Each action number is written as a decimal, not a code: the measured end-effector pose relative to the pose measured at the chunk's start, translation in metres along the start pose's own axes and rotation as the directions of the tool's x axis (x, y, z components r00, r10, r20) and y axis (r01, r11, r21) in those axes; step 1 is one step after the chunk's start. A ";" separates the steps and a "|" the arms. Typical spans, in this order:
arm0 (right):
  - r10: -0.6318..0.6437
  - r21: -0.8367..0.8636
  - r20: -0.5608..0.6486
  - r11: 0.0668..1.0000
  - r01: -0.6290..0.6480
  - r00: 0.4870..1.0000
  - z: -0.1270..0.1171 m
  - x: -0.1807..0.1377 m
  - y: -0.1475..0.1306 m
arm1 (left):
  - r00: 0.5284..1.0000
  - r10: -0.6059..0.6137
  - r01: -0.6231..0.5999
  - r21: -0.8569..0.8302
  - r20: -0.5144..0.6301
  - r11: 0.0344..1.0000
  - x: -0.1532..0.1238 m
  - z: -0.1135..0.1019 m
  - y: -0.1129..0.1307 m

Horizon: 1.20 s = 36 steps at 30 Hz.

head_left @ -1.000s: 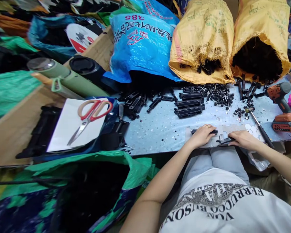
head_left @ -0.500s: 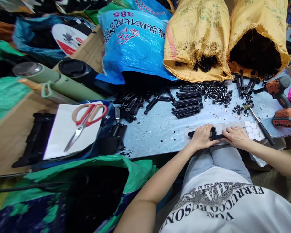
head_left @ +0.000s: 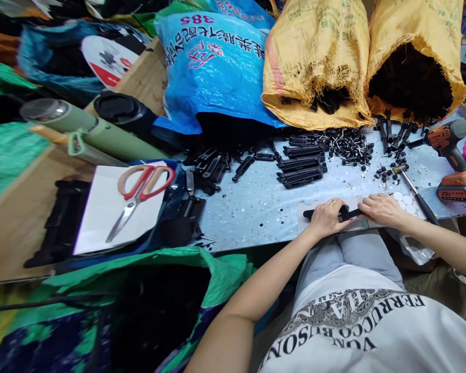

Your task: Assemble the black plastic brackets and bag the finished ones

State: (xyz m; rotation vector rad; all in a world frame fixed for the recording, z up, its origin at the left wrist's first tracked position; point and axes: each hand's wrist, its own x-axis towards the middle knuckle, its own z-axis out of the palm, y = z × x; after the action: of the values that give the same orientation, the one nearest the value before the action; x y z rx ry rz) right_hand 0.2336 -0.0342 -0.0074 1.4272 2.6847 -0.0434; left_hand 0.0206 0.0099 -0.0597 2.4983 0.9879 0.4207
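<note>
Lower right: my left hand [head_left: 326,218] grips a black bar [head_left: 309,213]; right hand [head_left: 383,210] covers its other end, grip unclear. Finished-looking bars [head_left: 301,166] stacked above; loose pins [head_left: 347,145] unused.

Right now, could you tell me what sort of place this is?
Probably an assembly workshop: sacks spill black parts onto a bench, a drill lies near, and the left hand holds a part.

A pale blue speckled surface [head_left: 252,207] fills the middle, a bare wooden board [head_left: 11,217] against its left edge. Two yellow woven sacks [head_left: 318,57] and a blue printed sack [head_left: 221,72] slump along its far edge; a green bag [head_left: 217,269] gapes below the near edge, all evenly lit.
</note>
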 end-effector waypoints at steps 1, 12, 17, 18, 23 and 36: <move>0.007 0.033 -0.012 0.999 -0.007 1.000 0.008 -0.002 0.006 | 0.999 0.006 -0.006 0.004 0.048 1.000 0.007 -0.001 0.001; 0.253 0.284 -0.184 0.939 -0.195 0.950 0.052 -0.026 0.048 | 0.973 -0.231 0.227 0.227 -0.007 0.947 0.156 -0.005 -0.030; 0.462 0.082 -0.161 0.887 -0.454 0.872 0.040 0.017 0.077 | 0.985 -0.170 0.161 0.256 0.014 0.953 0.139 0.004 -0.039; 0.461 0.036 -0.106 0.887 -0.460 0.881 0.039 0.025 0.080 | 0.988 -0.155 0.144 0.260 0.024 0.955 0.136 0.005 -0.040; 0.517 -0.046 -0.003 0.855 -0.516 0.856 0.041 0.040 0.084 | 0.993 -0.103 0.088 0.235 0.052 0.968 0.136 -0.002 -0.038; 0.347 0.682 -0.002 0.686 -0.253 0.938 0.004 0.003 0.030 | 0.915 -0.368 0.345 -0.151 -0.165 0.926 0.003 -0.056 -0.039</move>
State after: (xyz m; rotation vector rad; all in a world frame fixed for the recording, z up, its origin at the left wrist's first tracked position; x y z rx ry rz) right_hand 0.2568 -0.0157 -0.0111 2.1087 2.5933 -1.0386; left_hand -0.0233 0.0530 -0.0296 2.1369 1.4196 0.5895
